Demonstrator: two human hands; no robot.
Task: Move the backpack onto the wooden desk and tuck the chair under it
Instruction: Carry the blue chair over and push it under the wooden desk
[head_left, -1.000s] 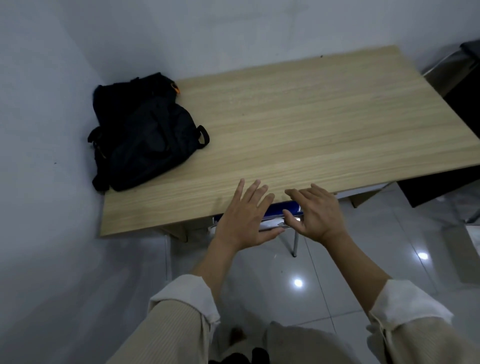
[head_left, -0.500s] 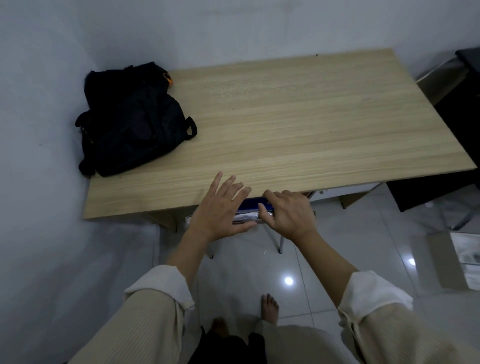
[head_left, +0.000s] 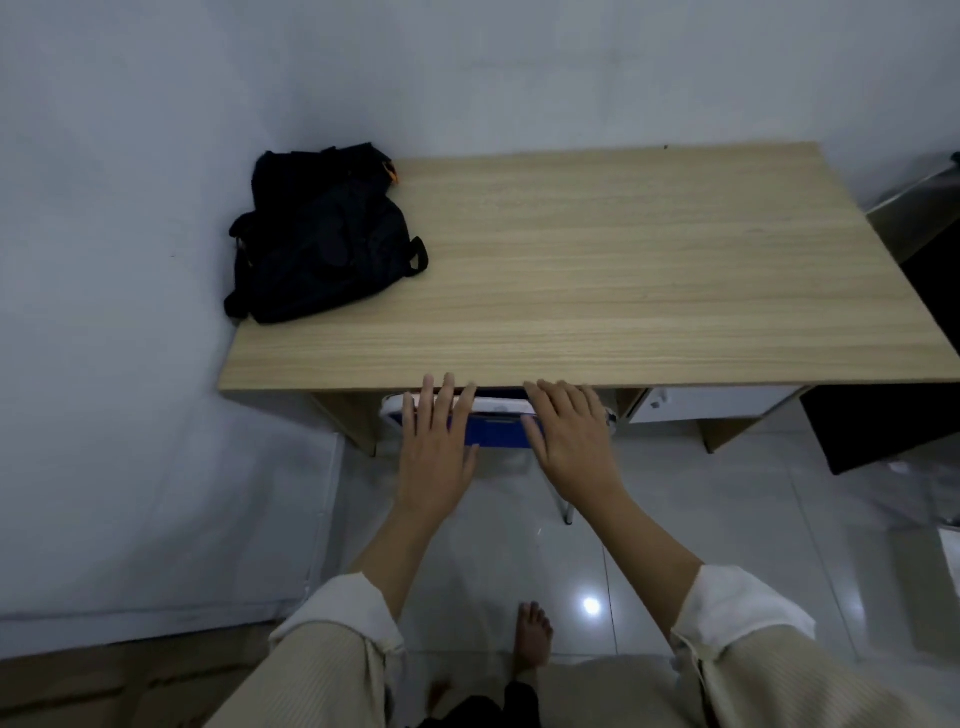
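Observation:
A black backpack (head_left: 319, 244) lies on the far left corner of the light wooden desk (head_left: 597, 270), against the wall. A chair with a blue back and white rim (head_left: 496, 423) sits mostly under the desk's front edge; only its top shows. My left hand (head_left: 436, 452) and my right hand (head_left: 569, 441) are side by side in front of the chair back, fingers spread and extended toward it, holding nothing. Whether the palms touch the chair I cannot tell.
White walls close in at the back and the left. A white drawer unit (head_left: 691, 405) sits under the desk at right. Dark furniture (head_left: 904, 410) stands to the right. The floor is glossy white tile (head_left: 701, 519); my bare foot (head_left: 532, 636) stands below.
The view has pulled back from the desk. My hands have flattened and spread side by side over the chair back, and more of its blue back and white rim shows below the desk edge.

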